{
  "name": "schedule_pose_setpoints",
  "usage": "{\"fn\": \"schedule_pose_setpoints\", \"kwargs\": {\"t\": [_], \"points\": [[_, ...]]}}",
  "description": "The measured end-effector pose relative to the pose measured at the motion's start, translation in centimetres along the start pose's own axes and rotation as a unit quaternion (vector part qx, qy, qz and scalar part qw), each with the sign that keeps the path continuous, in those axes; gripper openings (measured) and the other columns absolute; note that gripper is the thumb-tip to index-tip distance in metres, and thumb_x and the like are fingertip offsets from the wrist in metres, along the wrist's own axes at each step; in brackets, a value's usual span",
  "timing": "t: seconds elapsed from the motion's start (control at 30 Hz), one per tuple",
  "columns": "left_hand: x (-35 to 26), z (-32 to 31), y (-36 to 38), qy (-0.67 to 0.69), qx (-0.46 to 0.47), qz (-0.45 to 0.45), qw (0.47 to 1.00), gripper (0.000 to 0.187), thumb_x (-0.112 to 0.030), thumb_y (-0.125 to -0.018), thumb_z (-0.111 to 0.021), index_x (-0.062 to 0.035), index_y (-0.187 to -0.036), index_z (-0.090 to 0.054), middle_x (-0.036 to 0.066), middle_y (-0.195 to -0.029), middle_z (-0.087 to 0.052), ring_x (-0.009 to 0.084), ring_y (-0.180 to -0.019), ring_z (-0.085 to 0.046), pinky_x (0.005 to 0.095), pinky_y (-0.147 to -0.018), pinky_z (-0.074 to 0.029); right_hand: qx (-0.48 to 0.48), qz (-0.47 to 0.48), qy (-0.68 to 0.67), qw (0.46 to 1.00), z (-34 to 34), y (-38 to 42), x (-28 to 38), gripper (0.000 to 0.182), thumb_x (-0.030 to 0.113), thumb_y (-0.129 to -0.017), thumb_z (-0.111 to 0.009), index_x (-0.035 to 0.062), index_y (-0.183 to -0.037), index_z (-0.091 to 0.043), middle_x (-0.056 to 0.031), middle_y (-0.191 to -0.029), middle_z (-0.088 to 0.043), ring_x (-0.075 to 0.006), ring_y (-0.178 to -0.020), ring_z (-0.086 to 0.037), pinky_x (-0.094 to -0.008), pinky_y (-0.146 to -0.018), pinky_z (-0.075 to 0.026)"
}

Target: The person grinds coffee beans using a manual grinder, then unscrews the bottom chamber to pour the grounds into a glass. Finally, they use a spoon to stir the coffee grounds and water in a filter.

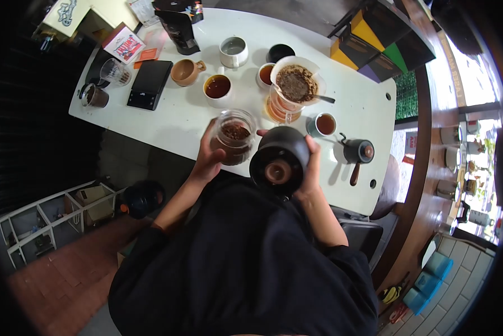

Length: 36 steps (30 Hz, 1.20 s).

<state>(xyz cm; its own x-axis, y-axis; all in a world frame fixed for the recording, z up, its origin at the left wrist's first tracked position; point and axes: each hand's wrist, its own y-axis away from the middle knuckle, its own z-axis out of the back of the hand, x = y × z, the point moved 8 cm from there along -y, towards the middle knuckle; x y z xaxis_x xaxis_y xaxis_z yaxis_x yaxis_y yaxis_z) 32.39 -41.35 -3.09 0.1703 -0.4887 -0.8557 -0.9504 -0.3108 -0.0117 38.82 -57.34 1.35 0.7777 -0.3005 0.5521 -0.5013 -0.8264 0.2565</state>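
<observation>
- Left hand (208, 155) has its fingers curled around a glass jar (235, 153) with brown grounds inside, held up at the near edge of the white table (156, 124).
- Right hand (312, 168) is gripping a round black container (288, 143) right next to the jar, brown knob facing me. Might be a grinder part, hard to say from this angle.
- Just beyond: filter of dark grounds (296, 83), spoon (324, 99) sticking out to the right.
- Cup of reddish-brown liquid (325, 124) sits near the right hand.

The left hand (208, 159) and right hand (312, 169) are curled in grips, forearms (179, 200) angled forward.
</observation>
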Motion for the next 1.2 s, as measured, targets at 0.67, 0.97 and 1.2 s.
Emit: {"fn": "schedule_pose_setpoints", "kwargs": {"t": [0.67,0.97,1.2], "points": [[-1.1,-1.4,1.8,0.254,-0.002,0.08,0.964,0.112,-0.062,-0.07,-0.083,-0.0036,-0.151,-0.031,0.023,-0.152,-0.04,0.0318,-0.138,-0.046,0.0463,-0.113,-0.042,-0.187,0.053,0.138,0.971,-7.2,6.2,8.6,0.035,0.027,-0.102,-0.04,0.0019,-0.084,-0.056,-0.0043,-0.078,-0.06,-0.0114,-0.07,-0.054,-0.0271,-0.065,-0.044],[-2.8,-2.9,1.7,0.115,0.031,0.103,0.988,0.113,-0.054,-0.067,-0.089,0.0006,-0.149,-0.033,0.018,-0.144,-0.049,0.0281,-0.133,-0.052,0.044,-0.111,-0.043,-0.115,0.314,0.313,0.889,-8.4,6.8,11.2,0.028,0.023,-0.103,-0.042,0.0018,-0.087,-0.051,-0.0057,-0.08,-0.053,-0.0143,-0.072,-0.051,-0.0284,-0.066,-0.043],[-2.2,-2.8,1.6,0.025,0.05,0.107,0.993,0.113,-0.049,-0.064,-0.093,0.003,-0.146,-0.038,0.015,-0.14,-0.052,0.0262,-0.129,-0.055,0.0421,-0.112,-0.042,-0.159,0.145,-0.114,0.97,-3.7,3.9,7.0,0.056,0.051,-0.098,-0.049,0.0007,-0.119,-0.06,-0.0152,-0.109,-0.069,-0.0232,-0.091,-0.07,-0.0322,-0.079,-0.057]]}}
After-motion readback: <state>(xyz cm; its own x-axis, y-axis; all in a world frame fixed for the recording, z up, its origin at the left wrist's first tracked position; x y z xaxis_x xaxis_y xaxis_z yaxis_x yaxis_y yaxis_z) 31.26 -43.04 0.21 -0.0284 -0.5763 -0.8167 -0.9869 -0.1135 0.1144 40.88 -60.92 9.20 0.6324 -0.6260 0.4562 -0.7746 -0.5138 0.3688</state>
